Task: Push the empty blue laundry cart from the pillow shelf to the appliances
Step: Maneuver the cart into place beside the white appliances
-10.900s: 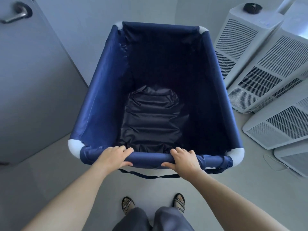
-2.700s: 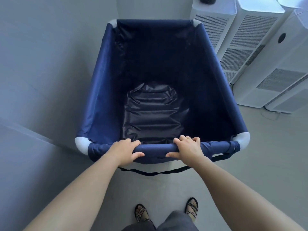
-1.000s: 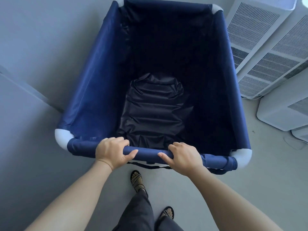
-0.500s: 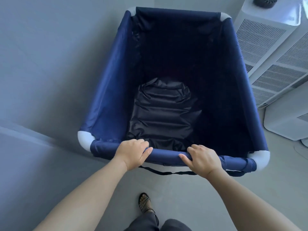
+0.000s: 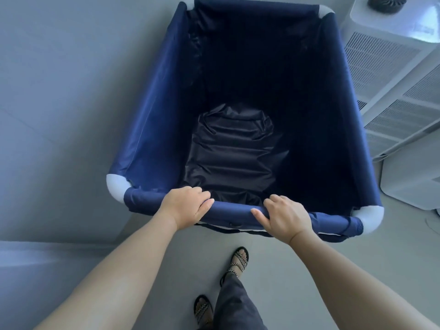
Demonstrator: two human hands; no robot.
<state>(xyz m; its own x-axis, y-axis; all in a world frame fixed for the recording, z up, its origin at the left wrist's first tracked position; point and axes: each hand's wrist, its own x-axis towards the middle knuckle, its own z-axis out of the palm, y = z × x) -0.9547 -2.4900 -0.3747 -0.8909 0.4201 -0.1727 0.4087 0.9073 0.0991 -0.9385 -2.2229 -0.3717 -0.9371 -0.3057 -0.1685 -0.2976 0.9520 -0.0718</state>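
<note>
Comparing this moment with half a second ago, we find the blue laundry cart [image 5: 152,120] nearer to us and larger in view, its far rim now almost at the top edge, and the white appliances [image 5: 390,75] have slid further to the right, so that only the nearest vented unit and parts of two others show. A second ago our feet stood in a different stride, so we judge that we are walking and steering the cart alongside the appliances. The cart's right side stands just beside the vented unit, and the gray wall [image 5: 59,91] runs close along its left. We take this to mean the push is near its end, with only a final placing left.

The cart is empty: we see only its dark wrinkled liner [image 5: 233,148]. Our left hand [image 5: 185,207] is wrapped over the near rail, fingers curled to the inside, as it was before; our right hand [image 5: 287,216] is clamped on the same rail with the thumb stretched along it.

Much is out of sight. The cart's wheels and underframe are hidden beneath the fabric, so we cannot tell how close they stand to the appliance bases. The appliances are cut off at the right edge, and the pillow shelf is not in view. A dark round object [image 5: 387,3] on top of the nearest unit is cropped and hard to identify. A strap [image 5: 228,228] hangs under the rail, partly covered.
</note>
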